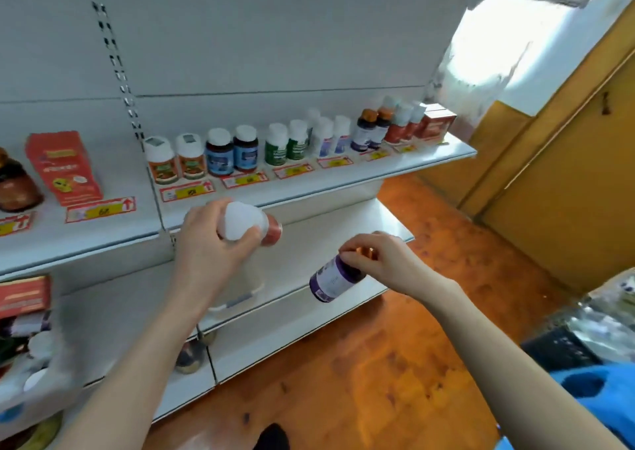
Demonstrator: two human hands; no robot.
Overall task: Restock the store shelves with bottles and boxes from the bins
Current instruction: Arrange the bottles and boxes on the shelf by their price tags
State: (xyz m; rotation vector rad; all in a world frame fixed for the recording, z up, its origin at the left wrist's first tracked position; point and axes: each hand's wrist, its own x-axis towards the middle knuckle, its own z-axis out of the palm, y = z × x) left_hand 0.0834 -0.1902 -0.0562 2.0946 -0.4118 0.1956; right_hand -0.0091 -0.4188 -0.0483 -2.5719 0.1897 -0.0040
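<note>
The head camera looks down at white store shelves. The left hand (209, 246) is curled round a white-capped bottle (245, 222) with a red label. It holds the bottle by the cap end, tipped on its side, just below the front edge of the top shelf (343, 183). The right hand (378, 260) pinches a purple bottle (331, 279) at its top with the fingertips. The bottle hangs tilted in the air in front of the lower shelf (309, 243), touching nothing else.

On the top shelf a row of small bottles stands upright, like the blue-label bottles (232, 155), with price tags (187, 191) in front of them. A red box (63, 167) stands further left. A blue bin (601, 391) sits low on the right.

Both bottles look like hard plastic, small and light, easy for one hand. The sides look smooth, so they could slip. Holding only the top, as the right hand does, lets the bottle swing, and a cap might turn loose. I think a hold round the middle is safer for setting it down standing up. The shelf row is tight, so a bump could knock the other bottles over.
</note>
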